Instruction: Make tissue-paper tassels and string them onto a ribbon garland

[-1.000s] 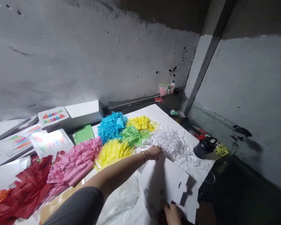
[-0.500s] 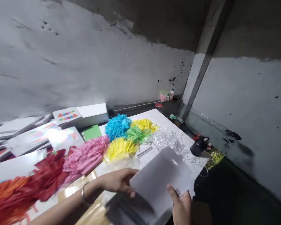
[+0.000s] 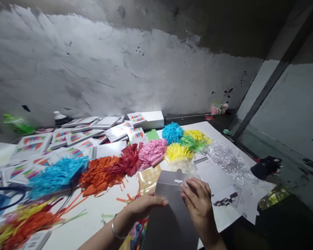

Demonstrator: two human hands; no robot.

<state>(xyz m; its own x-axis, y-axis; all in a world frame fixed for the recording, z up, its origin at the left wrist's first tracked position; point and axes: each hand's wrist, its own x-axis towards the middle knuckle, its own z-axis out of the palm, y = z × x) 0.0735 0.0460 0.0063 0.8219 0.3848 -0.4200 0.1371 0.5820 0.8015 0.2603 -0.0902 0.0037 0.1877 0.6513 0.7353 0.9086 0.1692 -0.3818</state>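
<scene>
In front of me is a folding cardboard box (image 3: 169,222), plain grey-white, with a hanging slot and rounded tab at its far end. My left hand (image 3: 147,205) grips its left edge, thumb on top; a bracelet circles that wrist. Against the far right side press the bent fingers of my right hand (image 3: 198,201), its thumb hidden. Beyond my hands lie tissue-paper tassel bundles: yellow (image 3: 178,151), pink (image 3: 153,151), dark red (image 3: 131,158), orange (image 3: 100,172) and blue (image 3: 58,173).
Flat box blanks (image 3: 219,184) lie right of my hands, below a heap of clear-white loops (image 3: 228,161). Several printed packs (image 3: 32,144) pile along the wall. A dark container (image 3: 266,167) stands at the table's right edge. Mixed tassels (image 3: 39,218) lie front left.
My view has swung left. The cardboard box now stands more lengthwise before me, and my right hand has shifted from its near edge to its far right side, fingers over it.
</scene>
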